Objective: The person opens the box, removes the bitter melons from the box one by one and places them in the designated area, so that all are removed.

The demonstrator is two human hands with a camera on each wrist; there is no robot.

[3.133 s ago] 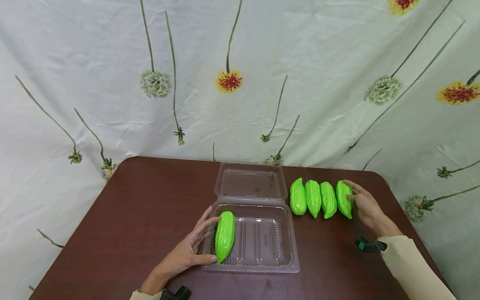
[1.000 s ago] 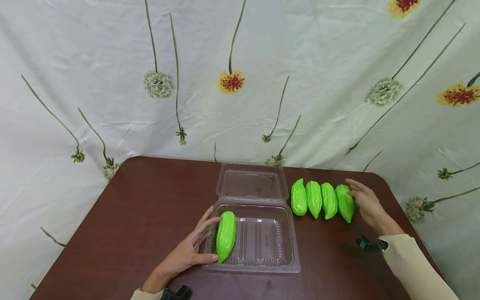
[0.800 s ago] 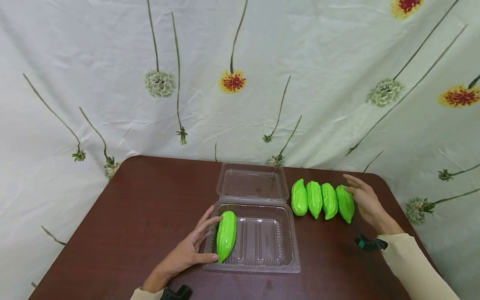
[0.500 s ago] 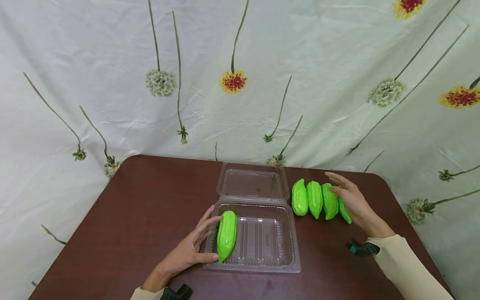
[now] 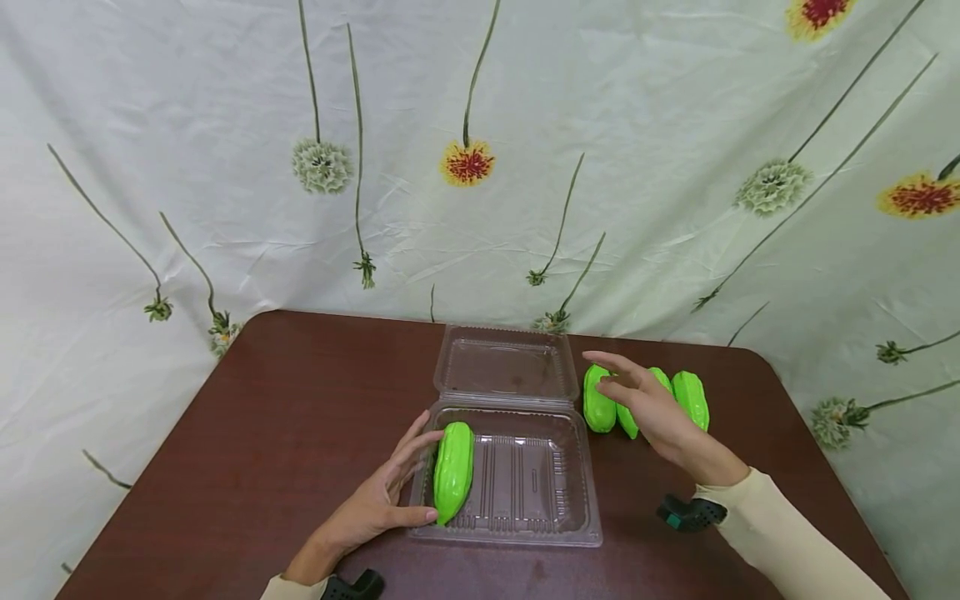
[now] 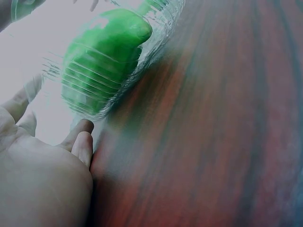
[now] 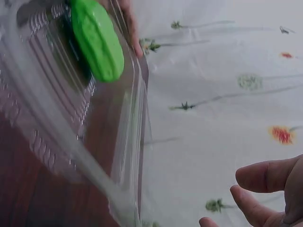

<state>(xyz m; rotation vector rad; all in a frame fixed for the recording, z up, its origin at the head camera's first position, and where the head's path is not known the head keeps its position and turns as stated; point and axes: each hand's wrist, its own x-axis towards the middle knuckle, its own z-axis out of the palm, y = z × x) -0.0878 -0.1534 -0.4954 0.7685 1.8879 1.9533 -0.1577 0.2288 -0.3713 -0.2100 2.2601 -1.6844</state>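
A clear hinged plastic box lies on the table with its lid folded back. One bright green, ridged, elongated fruit rests along the box's left side. My left hand spreads its fingers at that side, thumb near the front corner; the left wrist view shows fingertips at the outer wall. Several similar fruits stand in a row right of the box, among them a leftmost one and a rightmost one. Over the row hovers my right hand, fingers parted and holding nothing, hiding the middle fruits partly.
The dark red-brown wooden table has rounded back corners. Behind it hangs a white cloth printed with flowers. Dark bands sit at both wrists, the right band below its hand.
My right hand has left the rightmost fruit and moved left across the row to the leftmost one. The rightmost fruit has shifted slightly toward me. My left hand has stayed in place.
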